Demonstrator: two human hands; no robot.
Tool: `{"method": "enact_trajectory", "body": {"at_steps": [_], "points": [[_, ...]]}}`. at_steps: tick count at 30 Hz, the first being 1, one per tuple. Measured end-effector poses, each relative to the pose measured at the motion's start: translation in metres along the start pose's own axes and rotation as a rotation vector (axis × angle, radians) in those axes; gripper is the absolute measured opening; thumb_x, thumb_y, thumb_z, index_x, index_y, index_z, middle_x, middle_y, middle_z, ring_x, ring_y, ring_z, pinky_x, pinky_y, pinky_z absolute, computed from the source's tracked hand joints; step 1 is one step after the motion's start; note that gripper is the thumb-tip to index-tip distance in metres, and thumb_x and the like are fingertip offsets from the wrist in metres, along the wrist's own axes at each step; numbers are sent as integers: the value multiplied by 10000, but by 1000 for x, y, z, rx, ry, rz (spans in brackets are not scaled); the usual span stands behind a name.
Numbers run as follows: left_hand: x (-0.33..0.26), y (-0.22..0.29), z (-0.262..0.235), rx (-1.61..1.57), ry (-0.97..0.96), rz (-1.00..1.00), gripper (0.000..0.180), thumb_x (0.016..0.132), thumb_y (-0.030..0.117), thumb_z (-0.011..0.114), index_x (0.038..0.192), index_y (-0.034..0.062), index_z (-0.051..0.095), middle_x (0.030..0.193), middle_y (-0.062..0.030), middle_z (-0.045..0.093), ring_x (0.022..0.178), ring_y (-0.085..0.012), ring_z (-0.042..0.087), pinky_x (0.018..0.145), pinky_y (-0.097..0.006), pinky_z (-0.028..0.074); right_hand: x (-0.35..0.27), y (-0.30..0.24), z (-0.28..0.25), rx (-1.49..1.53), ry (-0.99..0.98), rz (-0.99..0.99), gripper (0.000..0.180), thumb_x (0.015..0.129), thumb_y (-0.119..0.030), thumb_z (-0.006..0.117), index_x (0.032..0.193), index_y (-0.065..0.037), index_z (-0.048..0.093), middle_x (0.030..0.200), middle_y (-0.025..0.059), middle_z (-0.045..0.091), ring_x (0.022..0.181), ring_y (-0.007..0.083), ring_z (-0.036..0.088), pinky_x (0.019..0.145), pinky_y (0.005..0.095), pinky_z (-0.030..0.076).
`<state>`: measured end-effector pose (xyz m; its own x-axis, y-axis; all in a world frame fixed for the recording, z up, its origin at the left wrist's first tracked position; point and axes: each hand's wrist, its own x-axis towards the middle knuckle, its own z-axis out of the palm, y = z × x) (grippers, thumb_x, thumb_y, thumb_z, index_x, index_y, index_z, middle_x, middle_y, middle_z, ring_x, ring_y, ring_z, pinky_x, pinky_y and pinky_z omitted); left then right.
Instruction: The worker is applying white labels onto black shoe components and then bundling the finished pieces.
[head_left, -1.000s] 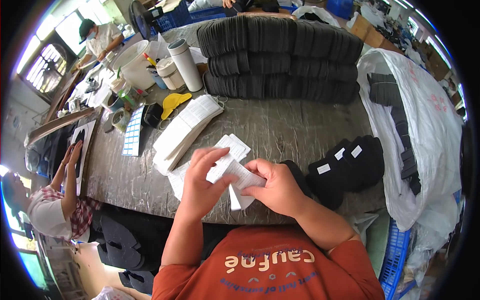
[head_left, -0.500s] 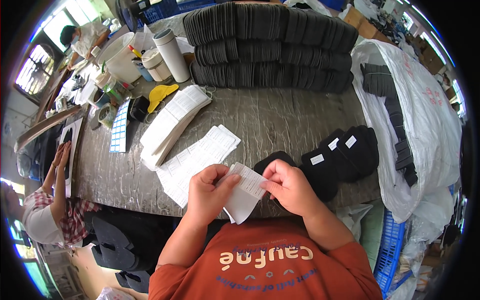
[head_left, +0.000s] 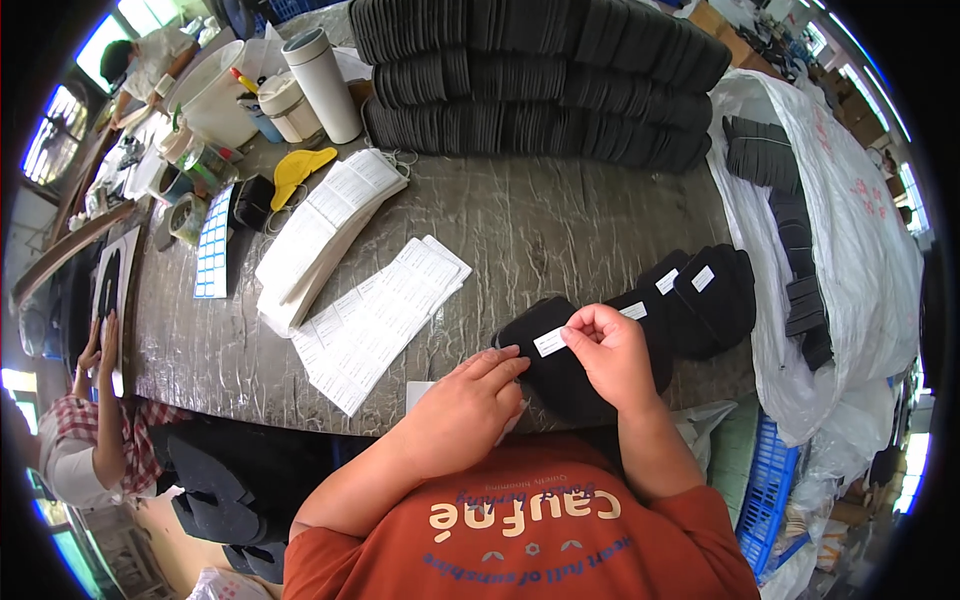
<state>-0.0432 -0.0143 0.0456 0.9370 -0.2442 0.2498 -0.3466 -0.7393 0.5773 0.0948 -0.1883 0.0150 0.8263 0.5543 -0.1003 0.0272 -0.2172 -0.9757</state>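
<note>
Right hand point(head_left: 612, 352) now pinching a small white label point(head_left: 549, 342) over the black insole point(head_left: 548, 350) — left hand point(head_left: 462, 412), formerly on the sheet, flat beside it.

Both forearms come up from the near edge of the tabletop, elbows bent, hands close together but not touching. The left hand point(head_left: 462, 410) lies palm down, its fingers point(head_left: 505, 362) stretched flat and pointing toward the right one. The right hand point(head_left: 615, 352) is raised slightly, thumb and forefinger pinched together, the other fingers curled.
</note>
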Motion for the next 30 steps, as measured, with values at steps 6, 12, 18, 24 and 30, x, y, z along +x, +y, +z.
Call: {"method": "enact_trajectory", "body": {"at_steps": [6, 12, 18, 24, 30], "points": [[-1, -5, 5, 67, -45, 2, 199, 837, 137, 655, 805, -29, 550, 1206, -209, 603, 1202, -364, 540, 1011, -441, 454, -2, -5, 8, -40, 9, -10, 55, 867, -6, 678, 842, 20, 636, 747, 12, 654, 662, 42, 575, 601, 211, 477], [-1, -6, 6, 57, -31, 9, 199, 834, 138, 655, 795, -25, 548, 1192, -211, 604, 1189, -361, 547, 1006, -447, 459, -1, -7, 13, -45, 16, -9, 37, 862, 17, 675, 850, 29, 642, 746, 17, 654, 668, 42, 580, 597, 211, 478], [-1, -7, 7, 55, -32, 21, 191, 828, 137, 661, 814, -27, 564, 1191, -216, 600, 1167, -368, 554, 986, -453, 464, 1, -6, 14, -77, 27, -11, 36, 864, 27, 668, 843, 38, 641, 733, 27, 652, 667, 43, 579, 592, 211, 475], [6, -9, 10, 107, -94, 18, 178, 828, 155, 630, 835, -18, 589, 1284, -231, 572, 1057, -302, 571, 956, -401, 442, 3, -2, 14, -100, 24, -67, 86, 853, 23, 683, 921, 31, 632, 733, 35, 659, 647, 46, 577, 573, 217, 469], [7, -6, 13, 219, -86, 65, 182, 828, 173, 619, 849, -6, 601, 1307, -232, 564, 1044, -286, 571, 979, -401, 420, 2, -1, 17, -255, 143, -2, 398, 793, -10, 742, 1137, -9, 541, 692, 91, 657, 567, 132, 607, 543, 264, 476]]}}
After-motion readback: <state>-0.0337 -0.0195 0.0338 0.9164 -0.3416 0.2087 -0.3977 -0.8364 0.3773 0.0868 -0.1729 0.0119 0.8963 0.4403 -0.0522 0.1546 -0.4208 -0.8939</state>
